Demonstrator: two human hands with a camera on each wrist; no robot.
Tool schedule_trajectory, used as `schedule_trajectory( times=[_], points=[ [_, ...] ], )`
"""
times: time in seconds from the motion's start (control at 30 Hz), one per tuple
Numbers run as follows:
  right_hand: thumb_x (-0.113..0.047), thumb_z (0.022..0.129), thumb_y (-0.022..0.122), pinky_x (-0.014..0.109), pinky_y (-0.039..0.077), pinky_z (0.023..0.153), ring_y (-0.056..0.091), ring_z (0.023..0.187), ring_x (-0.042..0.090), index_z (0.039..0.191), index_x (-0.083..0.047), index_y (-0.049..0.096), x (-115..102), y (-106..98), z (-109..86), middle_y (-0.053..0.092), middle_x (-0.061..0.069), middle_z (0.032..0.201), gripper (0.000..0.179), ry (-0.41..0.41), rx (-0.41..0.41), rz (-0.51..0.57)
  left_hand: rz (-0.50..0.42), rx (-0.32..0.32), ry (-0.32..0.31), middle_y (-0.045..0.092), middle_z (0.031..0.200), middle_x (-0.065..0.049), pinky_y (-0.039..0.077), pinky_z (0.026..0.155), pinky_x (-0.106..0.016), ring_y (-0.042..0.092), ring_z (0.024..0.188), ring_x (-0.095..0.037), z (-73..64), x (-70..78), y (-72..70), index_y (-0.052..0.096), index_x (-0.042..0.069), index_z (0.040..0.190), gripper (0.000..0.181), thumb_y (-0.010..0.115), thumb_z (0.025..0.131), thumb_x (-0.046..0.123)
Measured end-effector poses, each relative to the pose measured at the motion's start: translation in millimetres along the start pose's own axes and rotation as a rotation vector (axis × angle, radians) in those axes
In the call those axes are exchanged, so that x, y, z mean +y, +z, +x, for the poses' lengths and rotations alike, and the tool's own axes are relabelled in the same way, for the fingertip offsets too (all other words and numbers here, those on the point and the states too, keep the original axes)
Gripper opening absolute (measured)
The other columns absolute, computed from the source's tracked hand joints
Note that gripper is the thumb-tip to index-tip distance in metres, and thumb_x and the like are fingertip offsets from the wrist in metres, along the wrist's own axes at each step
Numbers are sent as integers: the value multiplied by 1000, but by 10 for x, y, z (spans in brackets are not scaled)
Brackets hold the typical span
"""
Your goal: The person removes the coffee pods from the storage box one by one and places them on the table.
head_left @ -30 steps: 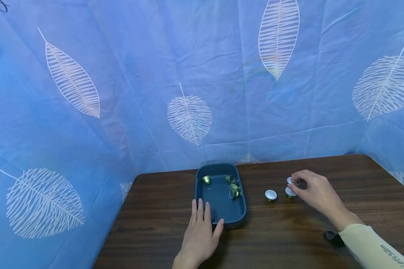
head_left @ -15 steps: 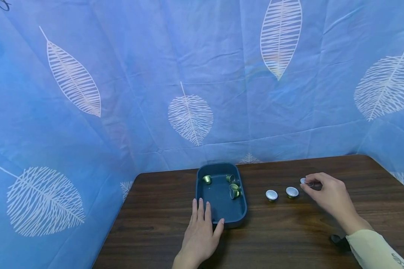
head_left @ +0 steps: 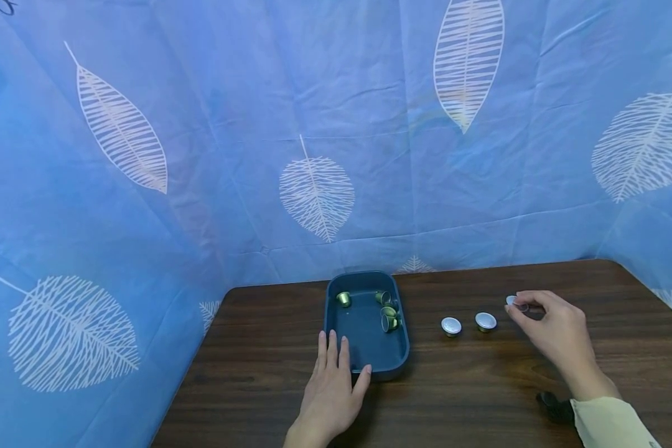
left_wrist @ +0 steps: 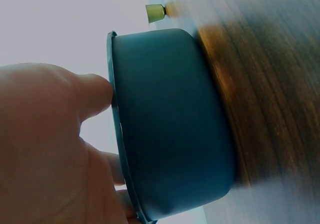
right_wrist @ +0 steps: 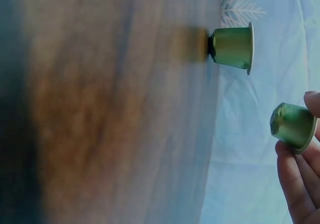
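Note:
My left hand rests on the near rim of a dark blue rectangular tray, fingers extended over the edge. In the left wrist view the thumb touches the outer rim of the tray. My right hand pinches a coffee capsule by its silver rim between thumb and fingers. The right wrist view shows this green capsule tilted and off the tabletop. Left of it, two more coffee capsules, one nearer and another farther left, stand lid up on the table.
Several green capsules lie along the tray's right side, and one capsule sits at its back left. The dark wooden table ends at a blue leaf-print cloth. A black strap is at the right wrist.
My right hand has moved to the right with the pinched capsule, away from the two standing capsules. The left hand and the tray have stayed in place.

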State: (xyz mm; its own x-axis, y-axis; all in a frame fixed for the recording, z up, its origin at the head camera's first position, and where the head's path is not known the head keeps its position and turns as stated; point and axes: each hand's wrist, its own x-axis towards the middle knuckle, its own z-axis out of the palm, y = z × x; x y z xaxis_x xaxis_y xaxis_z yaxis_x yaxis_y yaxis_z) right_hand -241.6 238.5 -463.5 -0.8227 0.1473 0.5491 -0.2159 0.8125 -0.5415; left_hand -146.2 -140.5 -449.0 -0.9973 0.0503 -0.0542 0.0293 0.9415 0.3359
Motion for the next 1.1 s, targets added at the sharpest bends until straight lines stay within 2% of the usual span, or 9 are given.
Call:
schedule_trajectory(
  times=[0.07,0.17,0.27,0.5,0.77,1.1],
  points=[
    [-31,80,79,22,44,63,64,86,28,92,-17,72,2,-16,-10,72,7,103,19,12,-22,-5,3,3,-5,9,163,-13,24,116,-54,-4,151,-30,2,11,2,28,10,153,81,32,96,67],
    [-30,82,78,38,49,65,65,86,30,93,-15,71,-3,-58,-20,71,10,102,19,18,-72,-22,4,14,-11,11,163,-13,26,114,-56,-3,151,-30,-3,26,5,29,10,153,79,35,96,65],
    [-25,82,77,49,48,65,64,84,32,94,-12,70,-20,-102,-11,69,13,101,19,12,-125,-49,9,19,-16,11,163,-13,27,113,-57,-2,151,-31,-13,32,4,29,11,153,80,34,95,67],
    [-22,82,76,46,47,61,62,82,30,92,-13,70,-33,-147,-1,68,13,100,15,13,-223,-79,10,24,-1,10,163,-14,25,114,-55,-2,151,-32,-33,20,-25,28,9,153,77,37,97,61],
    [-27,84,73,42,48,61,65,83,31,91,-12,70,78,-103,-50,68,12,95,17,101,-373,-90,17,18,14,11,162,-16,25,115,-55,-1,151,-32,-44,24,-49,27,7,153,81,30,96,66],
    [-28,83,75,44,46,62,61,83,33,92,-9,70,122,-150,-40,67,15,93,21,116,-410,-96,24,24,21,12,163,-15,27,114,-55,0,151,-33,-42,34,-63,29,8,153,83,30,95,68]
  ],
)
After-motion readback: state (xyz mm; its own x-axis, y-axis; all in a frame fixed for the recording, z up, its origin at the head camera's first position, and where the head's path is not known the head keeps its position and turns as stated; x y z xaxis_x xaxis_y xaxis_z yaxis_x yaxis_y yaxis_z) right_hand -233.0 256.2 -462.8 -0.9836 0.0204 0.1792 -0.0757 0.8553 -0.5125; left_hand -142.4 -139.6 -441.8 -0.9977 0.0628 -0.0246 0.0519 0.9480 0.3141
